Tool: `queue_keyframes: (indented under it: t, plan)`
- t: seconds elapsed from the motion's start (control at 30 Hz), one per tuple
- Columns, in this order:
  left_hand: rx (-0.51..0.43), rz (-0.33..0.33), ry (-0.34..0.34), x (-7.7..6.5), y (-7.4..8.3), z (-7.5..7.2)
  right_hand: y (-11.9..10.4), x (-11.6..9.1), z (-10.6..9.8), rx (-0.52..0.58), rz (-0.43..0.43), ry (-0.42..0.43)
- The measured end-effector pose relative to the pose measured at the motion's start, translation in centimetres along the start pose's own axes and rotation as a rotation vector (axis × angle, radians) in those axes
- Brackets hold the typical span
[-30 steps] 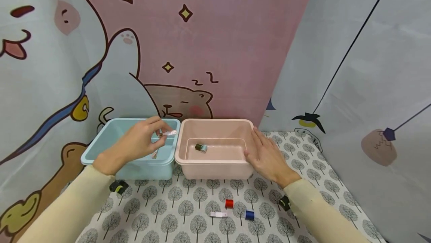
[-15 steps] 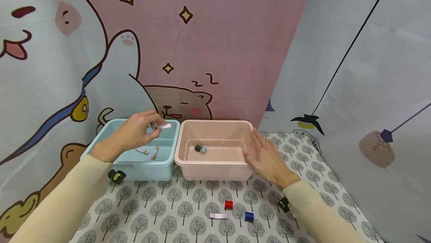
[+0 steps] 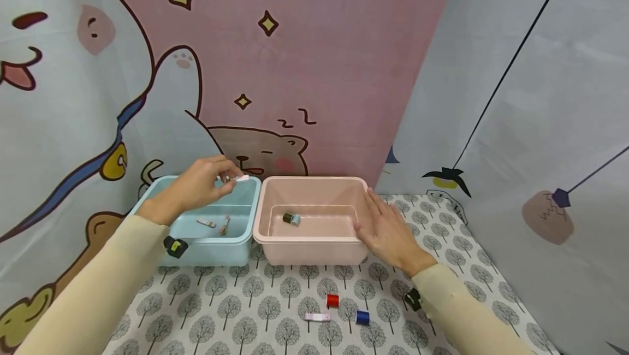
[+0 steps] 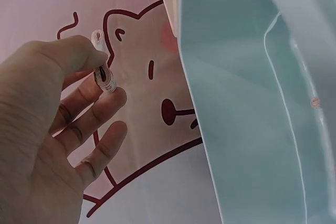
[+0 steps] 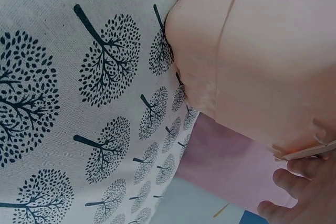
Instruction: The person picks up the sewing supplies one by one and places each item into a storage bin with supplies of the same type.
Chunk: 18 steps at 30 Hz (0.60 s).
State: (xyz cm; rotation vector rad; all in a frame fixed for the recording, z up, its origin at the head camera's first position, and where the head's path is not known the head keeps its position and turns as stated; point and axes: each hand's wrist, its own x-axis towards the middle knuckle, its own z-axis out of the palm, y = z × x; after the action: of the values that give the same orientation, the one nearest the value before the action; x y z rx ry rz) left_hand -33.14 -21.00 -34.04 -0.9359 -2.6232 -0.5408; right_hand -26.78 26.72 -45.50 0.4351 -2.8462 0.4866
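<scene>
Cartoon-print fabric backdrop (image 3: 319,43) all round, white tablecloth with black trees (image 3: 260,338) underneath, so pretty busy scenery lol. Left hand (image 3: 199,184) has a small, flat, pale pink-and-white strip (image 3: 239,178) pinched between thumb and fingertips, pretty much closed on it, while the other fingers hang loosely spread. Could be some sort of clip, can't tell.

Below that pinch is a pale blue rectangular plastic bin (image 3: 221,254), with one small beige strip (image 3: 206,223) and a second tan strip (image 3: 224,225) lying apart on its floor. Compared with a second ago, the hand's gone up a bit and toward the backdrop, and the beige one it was covering is now in plain view. Piece is still pinched, so I'd call this step half done. Whether it's right over the bin or nearer the far rim, hard to say.

To the right of the pinch sits a pale pink rectangular plastic bin (image 3: 312,251) holding a dark green spool (image 3: 287,217) and a light blue spool (image 3: 295,220), touching. Right hand (image 3: 390,232) hasn't budged: fingers fairly straight against that bin's right side, nothing picked up.

Nearer the person than either hand: a red spool (image 3: 332,301), a blue spool (image 3: 362,318) and a pale pink strip (image 3: 317,317), all on the cloth.
</scene>
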Motion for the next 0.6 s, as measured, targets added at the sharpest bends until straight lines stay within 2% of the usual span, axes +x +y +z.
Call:
queue_keyframes:
  t: [0.27,0.6]
  plan:
    - [0.000,-0.029,-0.022,1.3,-1.0,0.0,-0.2,0.2,-0.1,-0.004,-0.007,0.009]
    - [-0.001,-0.111,-0.103,2.3,-2.2,0.3,-0.1,0.1,0.0,0.001,-0.011,0.017]
